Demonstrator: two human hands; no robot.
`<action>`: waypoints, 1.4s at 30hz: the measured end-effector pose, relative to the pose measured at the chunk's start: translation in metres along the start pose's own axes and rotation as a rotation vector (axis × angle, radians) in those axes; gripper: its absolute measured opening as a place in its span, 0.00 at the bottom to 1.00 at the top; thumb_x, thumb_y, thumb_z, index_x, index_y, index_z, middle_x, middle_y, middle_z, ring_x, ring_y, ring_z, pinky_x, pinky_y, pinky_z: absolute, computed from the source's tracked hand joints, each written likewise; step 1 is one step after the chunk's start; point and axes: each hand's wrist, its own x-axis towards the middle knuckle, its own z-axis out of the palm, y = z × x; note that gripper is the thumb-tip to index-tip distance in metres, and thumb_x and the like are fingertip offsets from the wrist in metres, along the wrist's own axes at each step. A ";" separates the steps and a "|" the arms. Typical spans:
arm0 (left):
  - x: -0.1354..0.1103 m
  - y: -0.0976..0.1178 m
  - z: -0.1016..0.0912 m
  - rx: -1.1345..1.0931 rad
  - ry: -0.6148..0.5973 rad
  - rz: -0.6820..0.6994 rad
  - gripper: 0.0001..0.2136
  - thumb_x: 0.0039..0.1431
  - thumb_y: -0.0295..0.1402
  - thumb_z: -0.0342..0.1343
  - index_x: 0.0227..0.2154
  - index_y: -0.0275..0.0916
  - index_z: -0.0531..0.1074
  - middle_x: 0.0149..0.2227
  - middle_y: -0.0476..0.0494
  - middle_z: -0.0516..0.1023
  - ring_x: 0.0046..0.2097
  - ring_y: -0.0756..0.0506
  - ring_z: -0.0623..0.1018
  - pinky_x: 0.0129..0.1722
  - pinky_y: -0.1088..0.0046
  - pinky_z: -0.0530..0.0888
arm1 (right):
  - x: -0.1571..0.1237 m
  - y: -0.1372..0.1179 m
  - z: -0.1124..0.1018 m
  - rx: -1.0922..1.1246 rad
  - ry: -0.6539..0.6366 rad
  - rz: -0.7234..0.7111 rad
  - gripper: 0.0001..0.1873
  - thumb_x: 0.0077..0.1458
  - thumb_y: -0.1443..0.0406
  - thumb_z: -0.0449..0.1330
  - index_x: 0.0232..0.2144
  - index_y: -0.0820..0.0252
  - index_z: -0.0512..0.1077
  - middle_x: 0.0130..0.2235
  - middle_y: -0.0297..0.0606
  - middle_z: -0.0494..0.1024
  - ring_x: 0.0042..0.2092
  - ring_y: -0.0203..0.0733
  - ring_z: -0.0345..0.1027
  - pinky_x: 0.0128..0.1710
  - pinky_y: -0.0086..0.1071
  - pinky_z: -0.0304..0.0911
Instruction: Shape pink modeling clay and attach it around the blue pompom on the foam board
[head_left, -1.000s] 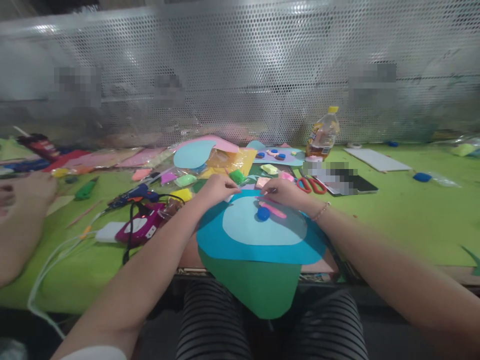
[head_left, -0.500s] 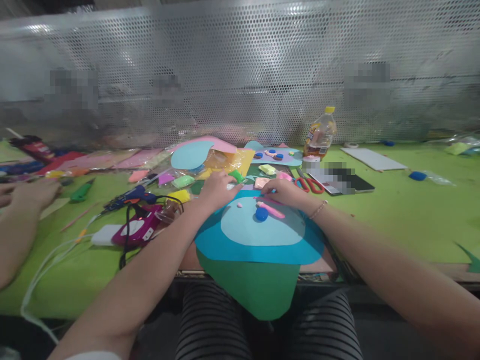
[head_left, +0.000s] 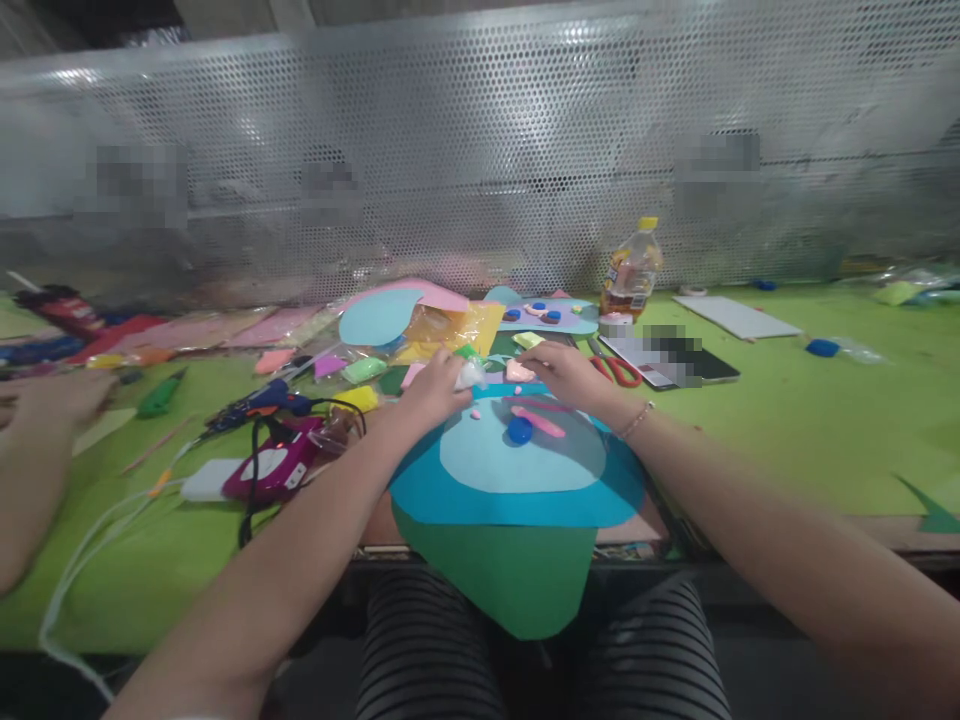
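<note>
My left hand is closed around a whitish, see-through packet at the upper left edge of the blue paper shape. Curled fingers of my right hand reach a pale pink lump of clay; what they pinch, if anything, is hidden. On the light blue paper oval between my arms lie a blue clay disc, a pink clay strip and small pink dots. Green paper hangs below, over the table edge.
Red-handled scissors and a dark flat device lie right. A bottle stands behind them. Left are a glue gun, a purple power strip with cables, and another person's hand. A decorated paper piece lies at the back.
My right hand has drawn back slightly from the light blue oval, uncovering a pink dot near its top edge. More of the whitish packet shows at my left hand. The view has shifted slightly.
</note>
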 end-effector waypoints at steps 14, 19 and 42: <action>-0.006 0.020 -0.008 -0.426 -0.083 0.103 0.18 0.53 0.49 0.51 0.35 0.37 0.65 0.30 0.46 0.72 0.33 0.45 0.72 0.31 0.71 0.65 | -0.001 -0.032 0.003 0.149 0.031 -0.145 0.11 0.59 0.67 0.52 0.40 0.58 0.73 0.35 0.39 0.69 0.34 0.37 0.64 0.34 0.32 0.63; -0.009 0.026 -0.007 -0.446 -0.120 0.152 0.19 0.53 0.49 0.52 0.37 0.37 0.68 0.33 0.45 0.74 0.35 0.44 0.73 0.34 0.70 0.66 | 0.001 -0.036 -0.001 0.143 -0.017 -0.140 0.08 0.54 0.71 0.56 0.36 0.60 0.73 0.32 0.37 0.68 0.33 0.36 0.64 0.34 0.31 0.63; 0.002 0.004 0.000 -0.342 0.053 -0.088 0.18 0.51 0.50 0.52 0.32 0.37 0.67 0.29 0.45 0.73 0.33 0.44 0.73 0.31 0.71 0.65 | 0.004 -0.024 -0.009 0.577 0.205 0.266 0.09 0.50 0.66 0.55 0.37 0.58 0.64 0.27 0.32 0.73 0.29 0.37 0.71 0.31 0.33 0.67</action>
